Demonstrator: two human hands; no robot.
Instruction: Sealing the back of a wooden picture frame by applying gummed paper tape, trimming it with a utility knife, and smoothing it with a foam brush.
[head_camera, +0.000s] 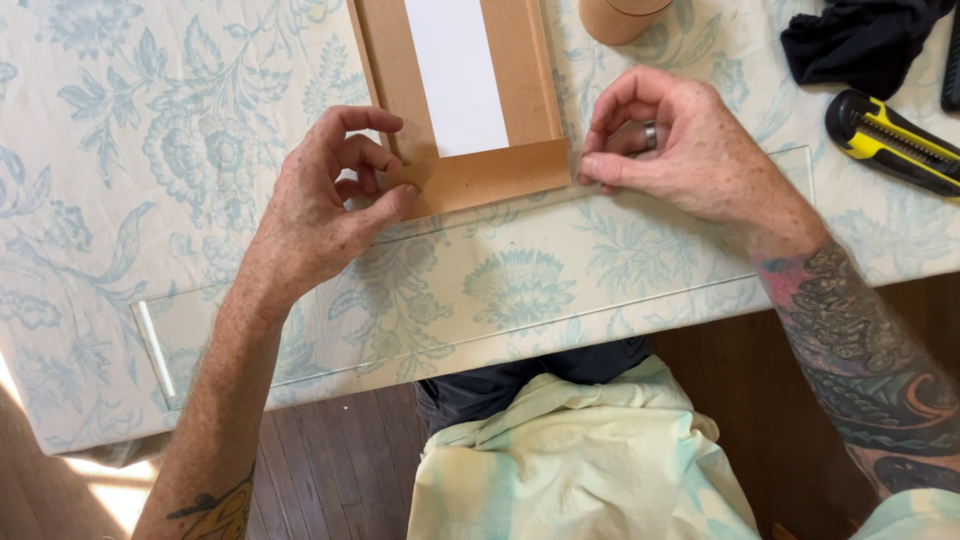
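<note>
A brown kraft-paper wrapped flat piece (525, 70) with a white strip (455, 70) down its middle lies on a clear acrylic sheet (600, 260). Its near flap (490, 175) is folded up over the end. My left hand (325, 205) pinches the flap's left corner between thumb and fingers. My right hand (675, 145), a ring on one finger, pinches the flap's right corner at the fold.
A floral blue-and-white tablecloth (130, 150) covers the table. A yellow-and-black utility knife (890, 140) lies at the right, with dark cloth (860, 35) behind it. A brown paper roll (620, 15) stands at the top. The table's near edge runs above my lap.
</note>
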